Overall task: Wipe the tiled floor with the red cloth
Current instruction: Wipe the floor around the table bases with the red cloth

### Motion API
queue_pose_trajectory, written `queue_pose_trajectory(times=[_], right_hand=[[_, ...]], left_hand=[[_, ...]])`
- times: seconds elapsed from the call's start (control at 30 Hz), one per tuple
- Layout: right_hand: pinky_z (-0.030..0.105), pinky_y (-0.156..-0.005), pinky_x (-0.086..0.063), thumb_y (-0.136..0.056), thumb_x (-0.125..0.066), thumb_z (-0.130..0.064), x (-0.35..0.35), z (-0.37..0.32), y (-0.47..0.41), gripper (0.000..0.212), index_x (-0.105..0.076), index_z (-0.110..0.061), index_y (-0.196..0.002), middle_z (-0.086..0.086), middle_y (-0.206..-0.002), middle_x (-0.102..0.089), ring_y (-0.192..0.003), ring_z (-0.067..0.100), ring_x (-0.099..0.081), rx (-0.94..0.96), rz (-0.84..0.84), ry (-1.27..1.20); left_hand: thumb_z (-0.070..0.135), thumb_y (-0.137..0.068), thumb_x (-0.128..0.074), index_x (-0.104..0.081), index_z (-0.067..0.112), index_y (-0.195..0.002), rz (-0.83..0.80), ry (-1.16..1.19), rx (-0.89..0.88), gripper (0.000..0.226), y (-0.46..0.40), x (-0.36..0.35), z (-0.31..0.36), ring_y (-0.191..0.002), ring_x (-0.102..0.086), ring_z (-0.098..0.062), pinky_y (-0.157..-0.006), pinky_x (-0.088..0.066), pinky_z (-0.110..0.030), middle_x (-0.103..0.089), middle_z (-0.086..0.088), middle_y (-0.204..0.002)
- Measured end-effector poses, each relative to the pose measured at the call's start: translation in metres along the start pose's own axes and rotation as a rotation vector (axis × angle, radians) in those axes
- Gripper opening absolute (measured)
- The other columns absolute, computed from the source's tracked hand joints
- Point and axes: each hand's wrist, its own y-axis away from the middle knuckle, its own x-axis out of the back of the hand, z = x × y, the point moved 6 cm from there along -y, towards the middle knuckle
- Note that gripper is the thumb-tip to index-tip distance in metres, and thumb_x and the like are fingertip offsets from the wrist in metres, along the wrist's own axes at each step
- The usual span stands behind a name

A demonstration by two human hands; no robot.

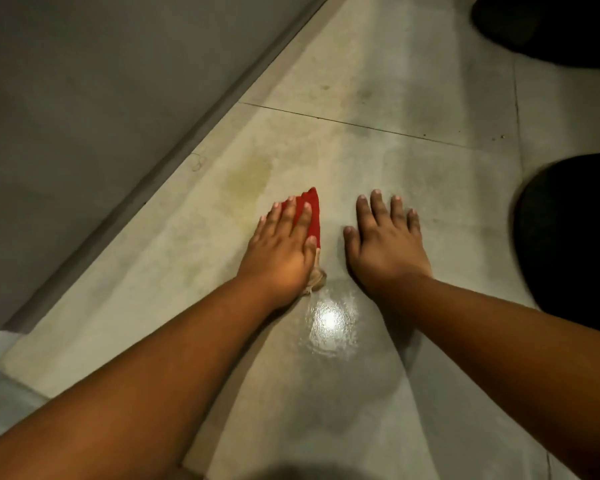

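Left hand (280, 251) flat on red cloth (311, 213) — right hand (386, 244) splayed on floor (378, 133).

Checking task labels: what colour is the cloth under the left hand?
Red, with a beige end; cloth, left hand, head view.

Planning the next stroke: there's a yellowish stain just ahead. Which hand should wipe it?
Probably left. The left hand already presses the red cloth, just short of the yellowish stain. The right hand lies bare on the tiled floor.

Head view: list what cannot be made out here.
- Red cloth: mostly hidden under the left hand, so its full size and shape are unknown.
- Dark shape at right: cut off by the frame edge, unidentifiable.
- Dark shape at top right: likewise cut off.
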Motion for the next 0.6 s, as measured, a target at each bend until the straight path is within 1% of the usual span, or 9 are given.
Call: queue_pose_trajectory(times=[0.07,0.13,0.2,0.27,0.3,0.37,0.43,0.5,0.6], right_hand=[[0.049,-0.121,0.006,-0.101,-0.011,-0.053,0.000,0.000,0.001,0.067,-0.003,-0.022,-0.159,0.004,-0.166,0.003,-0.151,0.029,0.011,0.004,-0.006,0.006],[0.049,-0.121,0.006,-0.101,-0.011,-0.053,0.001,0.001,0.003,0.066,-0.002,-0.021,-0.159,0.005,-0.166,0.004,-0.151,0.030,0.011,0.002,-0.013,0.015],[0.050,-0.121,0.006,-0.101,-0.010,-0.052,0.004,0.000,0.005,0.066,-0.001,-0.020,-0.158,0.005,-0.166,0.005,-0.151,0.030,0.012,0.000,-0.022,0.012],[0.050,-0.121,0.009,-0.102,-0.010,-0.050,0.005,-0.003,0.008,0.065,-0.001,-0.019,-0.158,0.007,-0.166,0.006,-0.150,0.030,0.015,-0.021,-0.024,0.019],[0.050,-0.120,0.010,-0.103,-0.011,-0.048,0.008,-0.005,0.011,0.064,-0.001,-0.018,-0.158,0.008,-0.165,0.008,-0.150,0.030,0.017,-0.036,-0.008,0.040],[0.050,-0.119,0.013,-0.104,-0.014,-0.044,0.013,-0.013,0.027,0.062,0.000,-0.017,-0.158,0.009,-0.165,0.012,-0.149,0.030,0.020,-0.057,-0.006,0.037],[0.047,-0.119,0.015,-0.106,-0.018,-0.039,0.020,-0.025,0.047,0.060,-0.002,-0.017,-0.159,0.007,-0.165,0.011,-0.149,0.028,0.020,-0.058,0.032,-0.080],[0.043,-0.119,0.013,-0.107,-0.024,-0.035,0.034,-0.031,0.071,0.057,-0.009,-0.016,-0.159,0.006,-0.166,0.004,-0.151,0.026,0.016,-0.096,0.105,-0.260],[0.040,-0.122,0.006,-0.107,-0.030,-0.031,0.054,-0.021,0.101,0.052,-0.021,-0.015,-0.156,0.005,-0.166,-0.008,-0.152,0.022,0.008,-0.193,0.213,-0.522]], left_hand=[[0.045,-0.101,-0.010,0.006,0.025,-0.155,-0.004,-0.003,-0.139,0.060,0.065,-0.001,0.006,-0.148,0.017,-0.016,-0.120,0.009,-0.033,0.013,-0.001,-0.162],[0.046,-0.103,-0.015,0.003,0.026,-0.155,-0.030,-0.049,-0.265,0.059,0.135,-0.004,0.006,-0.149,0.012,-0.016,-0.119,0.004,-0.033,0.008,0.001,-0.163],[0.047,-0.104,-0.014,0.005,0.030,-0.155,-0.063,-0.051,-0.311,0.057,0.165,-0.009,-0.005,-0.149,0.010,-0.013,-0.118,0.003,-0.032,0.008,0.005,-0.163],[0.048,-0.103,-0.012,0.005,0.031,-0.154,-0.055,-0.052,-0.268,0.057,0.164,-0.009,-0.010,-0.149,0.011,-0.012,-0.118,0.005,-0.031,0.006,0.005,-0.163],[0.049,-0.101,-0.008,0.007,0.031,-0.154,-0.024,-0.051,-0.236,0.057,0.159,-0.007,-0.007,-0.148,0.015,-0.011,-0.118,0.007,-0.031,0.009,0.005,-0.162],[0.051,-0.095,0.003,0.017,0.032,-0.150,-0.032,-0.059,-0.167,0.060,0.145,-0.009,0.001,-0.146,0.023,-0.010,-0.117,0.015,-0.028,0.019,0.006,-0.160],[0.050,-0.094,0.005,0.018,0.030,-0.150,-0.026,-0.060,-0.084,0.061,0.127,-0.011,0.007,-0.146,0.023,-0.014,-0.115,0.018,-0.029,0.020,0.004,-0.160],[0.045,-0.101,-0.004,0.014,0.026,-0.153,-0.041,-0.049,-0.045,0.058,0.111,-0.010,0.024,-0.146,0.023,-0.017,-0.116,0.016,-0.032,0.018,0.000,-0.161],[0.043,-0.104,-0.012,0.015,0.024,-0.153,-0.133,0.006,-0.097,0.059,0.106,-0.017,0.065,-0.145,0.027,-0.019,-0.117,0.017,-0.035,0.022,-0.001,-0.161]])
